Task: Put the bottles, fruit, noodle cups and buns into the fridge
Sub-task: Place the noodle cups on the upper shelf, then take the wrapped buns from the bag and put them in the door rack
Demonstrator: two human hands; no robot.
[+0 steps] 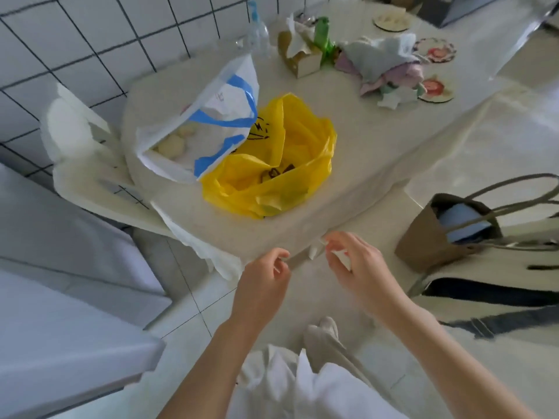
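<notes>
Both hands hang before the near table (357, 176) edge, fingers loosely curled, holding nothing: left hand (266, 282), right hand (357, 264). On the table, the buns (174, 143) lie inside a white-and-blue bag (208, 122), which leans on a crumpled yellow bag (290, 152). Beyond stand a clear bottle (257, 34), a tissue box (299, 55), and crumpled cloths (384, 62). A white chair (81, 146) stands left, a brown tote (438, 234) right.

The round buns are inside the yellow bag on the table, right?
Not quite. The head view shows the round buns inside the white bag with blue stripes, which leans on the yellow bag. Both bags are on the table.
</notes>
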